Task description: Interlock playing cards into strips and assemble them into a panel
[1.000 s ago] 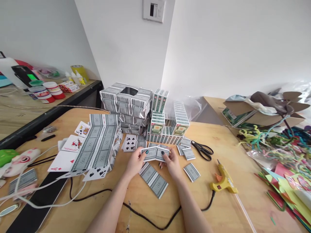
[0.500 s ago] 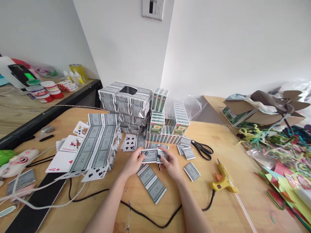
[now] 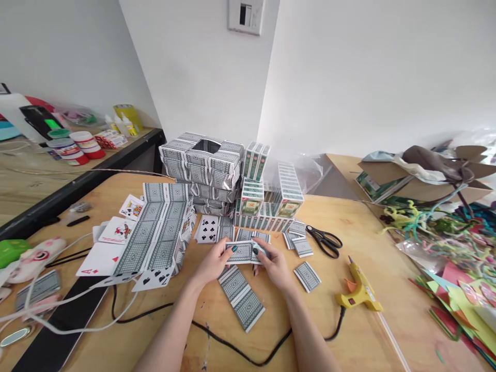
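at left, a folded panel of card backs (image 3: 157,227) lies on the wooden table (image 3: 112,346). next, the left hand (image 3: 212,262) pinches one end of a strip of patterned cards (image 3: 239,252), thumb on top; below the strip lies a joined card pair (image 3: 242,298). the right hand (image 3: 274,266) grips the strip's other end. farther right are a small card (image 3: 307,276), black scissors (image 3: 325,241) and a yellow glue gun (image 3: 361,290).

Forearms (image 3: 174,315) angled inward, left hand (image 3: 212,262) and right hand (image 3: 276,264) close together, thumbs (image 3: 229,252) on top, fingers (image 3: 256,269) apparently curled beneath.
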The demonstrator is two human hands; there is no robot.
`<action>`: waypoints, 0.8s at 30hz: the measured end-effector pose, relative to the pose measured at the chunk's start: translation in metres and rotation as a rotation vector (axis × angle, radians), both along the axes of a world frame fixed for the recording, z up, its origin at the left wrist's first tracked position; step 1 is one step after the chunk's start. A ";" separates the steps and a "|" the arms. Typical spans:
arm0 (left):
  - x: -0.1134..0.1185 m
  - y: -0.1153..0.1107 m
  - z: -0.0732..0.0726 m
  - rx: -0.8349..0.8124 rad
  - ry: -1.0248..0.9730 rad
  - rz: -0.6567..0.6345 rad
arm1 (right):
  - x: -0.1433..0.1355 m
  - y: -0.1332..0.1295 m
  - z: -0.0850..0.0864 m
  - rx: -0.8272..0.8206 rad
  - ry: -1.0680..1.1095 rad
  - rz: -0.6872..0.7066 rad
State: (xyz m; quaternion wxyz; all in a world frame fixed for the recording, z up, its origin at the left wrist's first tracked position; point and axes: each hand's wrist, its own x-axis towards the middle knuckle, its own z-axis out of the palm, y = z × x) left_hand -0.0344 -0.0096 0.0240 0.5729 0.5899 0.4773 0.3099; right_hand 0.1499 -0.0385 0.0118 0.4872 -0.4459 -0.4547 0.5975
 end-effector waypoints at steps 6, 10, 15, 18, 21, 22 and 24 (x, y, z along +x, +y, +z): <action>0.000 0.000 0.001 0.003 0.026 -0.030 | 0.002 0.000 0.002 0.023 -0.040 0.024; -0.002 0.001 0.005 -0.024 0.055 -0.075 | 0.003 -0.001 0.003 0.028 -0.057 0.044; -0.002 0.003 0.004 -0.029 0.054 -0.108 | 0.004 0.000 0.000 0.033 -0.054 0.053; -0.002 0.003 0.001 -0.020 0.045 -0.103 | 0.005 0.000 -0.001 0.026 -0.070 0.064; 0.000 0.002 -0.001 -0.016 0.032 -0.085 | 0.005 -0.001 -0.001 0.016 -0.086 0.066; 0.000 0.002 -0.002 -0.012 0.027 -0.075 | 0.004 -0.001 -0.001 0.018 -0.085 0.063; 0.002 0.002 -0.003 0.001 0.013 -0.049 | 0.002 -0.001 -0.001 0.022 -0.079 0.056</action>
